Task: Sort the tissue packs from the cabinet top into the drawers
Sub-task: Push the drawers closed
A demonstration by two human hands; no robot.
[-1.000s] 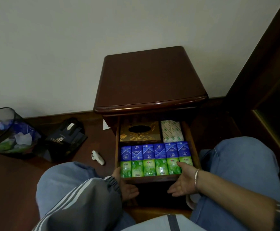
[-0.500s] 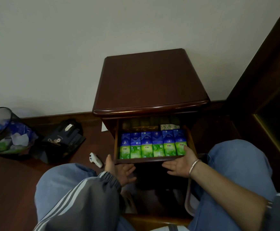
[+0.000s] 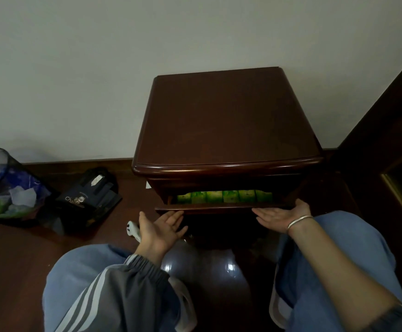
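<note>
The left hand (image 3: 161, 227) lies open, palm up, fingertips at the underside of the drawer (image 3: 221, 207) front's left end; the right hand (image 3: 280, 215) is likewise open and flat under its right end, a silver bracelet (image 3: 299, 221) on the wrist, and neither grasps anything. The drawer is nearly shut, only a strip showing, and in it the tissue packs (image 3: 223, 196) stand in a tight row, green ends visible. The cabinet top (image 3: 226, 118) is bare. Such packs are probably light, soft and slick in their film, best pinched across the narrow sides. Their print is too blurred to read; a dark bag (image 3: 88, 200) on the floor shows letters like "Cha", the rest unclear.
</note>
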